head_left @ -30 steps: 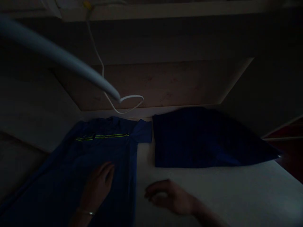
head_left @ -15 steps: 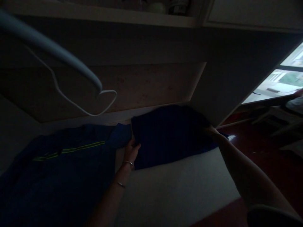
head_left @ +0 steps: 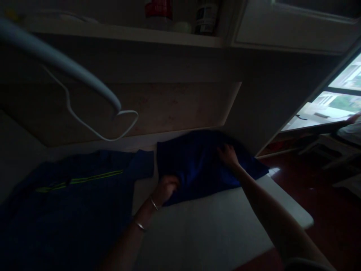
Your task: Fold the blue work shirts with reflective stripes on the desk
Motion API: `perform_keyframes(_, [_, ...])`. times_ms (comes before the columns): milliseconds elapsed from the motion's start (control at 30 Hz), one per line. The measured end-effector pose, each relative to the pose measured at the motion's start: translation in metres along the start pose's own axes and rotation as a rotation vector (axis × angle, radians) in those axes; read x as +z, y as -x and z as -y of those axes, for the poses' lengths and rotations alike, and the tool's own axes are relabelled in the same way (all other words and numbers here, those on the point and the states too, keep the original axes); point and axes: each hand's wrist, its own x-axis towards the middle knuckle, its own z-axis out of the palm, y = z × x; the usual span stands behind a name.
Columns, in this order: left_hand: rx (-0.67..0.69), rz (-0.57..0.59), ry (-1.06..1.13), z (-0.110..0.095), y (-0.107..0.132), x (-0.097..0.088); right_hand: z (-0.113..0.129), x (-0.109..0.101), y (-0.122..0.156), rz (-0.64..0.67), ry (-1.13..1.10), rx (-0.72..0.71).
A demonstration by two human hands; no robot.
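A dark blue garment (head_left: 197, 167) lies spread on the white tabletop (head_left: 214, 222), with creases near its middle; its exact kind is hard to make out in the dim light. At its lower left part, my left hand (head_left: 168, 187) has its fingers curled closed on the fabric. My right hand (head_left: 229, 155) rests on the upper right part of the same garment, fingers stretched out over the cloth. To the left lies a blue short-sleeved shirt (head_left: 93, 199) with yellow-green stripes across it, apart from both hands.
A grey-white curved lamp arm (head_left: 84, 77) with a loop of white cable (head_left: 109, 140) hangs at upper left. Above the table runs a shelf (head_left: 126, 37) holding a red-labelled container (head_left: 158, 11) and a dark jar (head_left: 207, 17). A window (head_left: 335, 99) and red floor (head_left: 324, 210) are at right.
My right hand has moved left from the garment's right end onto its upper surface and opened. My left hand has shifted slightly right and down. The garment shows more creases.
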Motion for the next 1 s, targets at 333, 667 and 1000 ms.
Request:
perform_keyframes(333, [0.478,0.875,-0.492,0.025,0.098,0.081,0.070,-0.019,0.050,0.457,0.034,-0.617])
perform_keyframes(667, [0.216,0.357,-0.593,0.047,0.112,0.140,0.029,-0.025,0.106,0.399,0.560,-0.676])
perform_keyframes(1000, [0.479,0.409,-0.601,0.057,0.112,0.112,-0.011,-0.070,0.142,0.330,0.407,-0.274])
